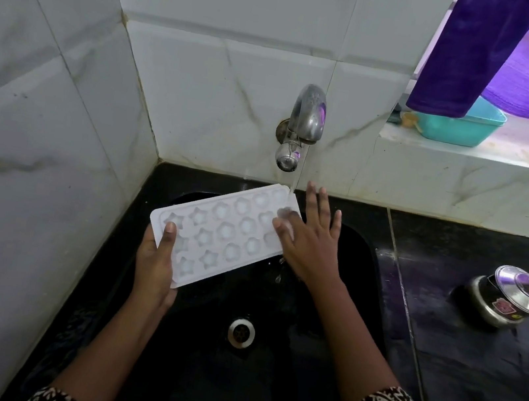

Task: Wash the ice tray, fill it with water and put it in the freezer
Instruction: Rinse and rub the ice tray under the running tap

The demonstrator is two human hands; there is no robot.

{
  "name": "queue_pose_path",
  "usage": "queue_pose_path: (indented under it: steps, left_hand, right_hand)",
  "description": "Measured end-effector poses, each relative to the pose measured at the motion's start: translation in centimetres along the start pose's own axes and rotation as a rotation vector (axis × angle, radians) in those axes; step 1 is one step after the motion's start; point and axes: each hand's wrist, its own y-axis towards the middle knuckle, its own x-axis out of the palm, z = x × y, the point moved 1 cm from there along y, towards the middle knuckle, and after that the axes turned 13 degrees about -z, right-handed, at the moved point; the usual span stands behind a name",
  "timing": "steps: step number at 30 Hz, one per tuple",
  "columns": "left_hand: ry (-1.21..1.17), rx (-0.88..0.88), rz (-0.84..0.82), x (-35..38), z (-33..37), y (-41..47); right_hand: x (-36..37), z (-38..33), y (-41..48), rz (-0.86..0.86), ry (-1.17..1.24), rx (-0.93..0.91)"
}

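Observation:
A white ice tray (221, 233) with star and flower moulds is held tilted over the black sink (335, 315). My left hand (156, 259) grips its near left end, thumb on top of the rim. My right hand (310, 239) lies with straight spread fingers at the tray's far right end, the thumb resting on the moulds. A steel tap (302, 126) on the tiled wall runs a thin stream of water (295, 177) onto the tray's far right corner. Drops fall from the tray's right edge into the sink.
The sink drain (241, 332) sits below the tray. A steel lidded pot (507, 297) stands on the black counter at right. On the window ledge rests a teal plastic tub (458, 127), with a purple cloth (487, 55) hanging above it. Tiled walls close the left and back.

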Motion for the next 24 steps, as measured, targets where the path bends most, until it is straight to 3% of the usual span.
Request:
queue_pose_path:
  steps: [5, 9, 13, 18, 22, 24]
  left_hand:
    - [-0.004, 0.019, 0.022, -0.3, 0.4, -0.1]
    - [-0.009, 0.003, 0.022, 0.0, 0.1, -0.7]
    - [-0.021, 0.010, 0.053, -0.1, 0.2, -0.9]
    - [-0.024, 0.032, 0.039, 0.3, 0.2, -1.4]
    - [-0.040, 0.038, 0.060, 0.2, 0.1, -1.7]
    - [-0.047, 0.044, 0.061, 0.1, -0.1, -1.9]
  right_hand:
    - [0.3, -0.4, -0.3, -0.126, 0.041, -0.024]
    - [0.5, -0.4, -0.3, -0.090, -0.026, -0.023]
    - [0.2, -0.3, 0.0, -0.144, 0.137, -0.058]
    - [0.3, 0.6, -0.5, -0.182, 0.044, -0.106]
    - [-0.5, 1.5, -1.2, -0.046, 0.313, -0.068]
    - [-0.6, 2.3, -1.7, 0.024, 0.321, -0.035]
